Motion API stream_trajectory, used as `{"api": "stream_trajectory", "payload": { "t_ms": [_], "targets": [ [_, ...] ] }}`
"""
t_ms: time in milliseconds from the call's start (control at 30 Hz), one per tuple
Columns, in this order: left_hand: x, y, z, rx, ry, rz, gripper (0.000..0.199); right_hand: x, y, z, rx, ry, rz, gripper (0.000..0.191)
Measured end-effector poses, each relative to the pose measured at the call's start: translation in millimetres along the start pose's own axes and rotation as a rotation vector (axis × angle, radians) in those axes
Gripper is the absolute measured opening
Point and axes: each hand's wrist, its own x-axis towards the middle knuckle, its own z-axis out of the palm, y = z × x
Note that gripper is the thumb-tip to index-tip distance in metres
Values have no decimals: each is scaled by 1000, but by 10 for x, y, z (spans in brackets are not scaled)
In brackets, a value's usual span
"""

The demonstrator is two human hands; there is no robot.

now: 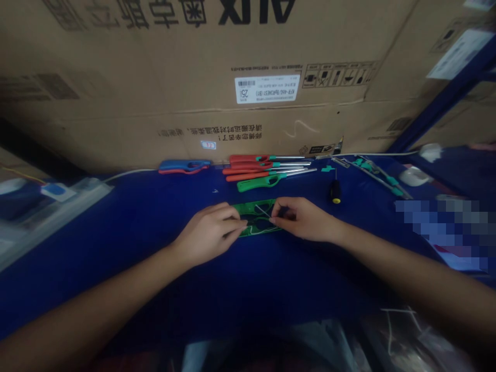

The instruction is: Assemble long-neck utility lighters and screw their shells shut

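Observation:
Two green plastic shell halves [248,208] lie side by side on the blue table [166,294], with a thin pale wire along the nearer one. My left hand [212,228] is at their left end, thumb and forefinger pinched at the nearer half; what they hold is too small to make out. From the right, my right hand [296,217] reaches over the shells' other end. Its thumb and forefinger are pressed together near a thin light rod [262,210] that slants over the shells; whether they grip it is unclear.
Behind the shells lie red lighters [248,166] and a green lighter [256,184] with metal tubes. Blue casings [184,165] sit left of them. A black-and-yellow screwdriver [336,192] and teal-tipped metal tubes [382,178] are at the right. A cardboard box [163,77] stands behind.

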Motion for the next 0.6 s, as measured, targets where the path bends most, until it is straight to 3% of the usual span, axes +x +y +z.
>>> {"api": "stream_trajectory", "payload": {
  "t_ms": [133, 333, 600],
  "targets": [
    [2, 48, -46, 154, -66, 47, 20, 9, 6, 3, -14, 10, -13, 11],
    [4, 95, -12, 145, -64, -13, 23, 12, 37, 12, -3, 8, -30, 13],
    [30, 304, -152, 283, -223, -74, 23, 2, 18, 19, -38, 28, -22, 10]
  ]
}}
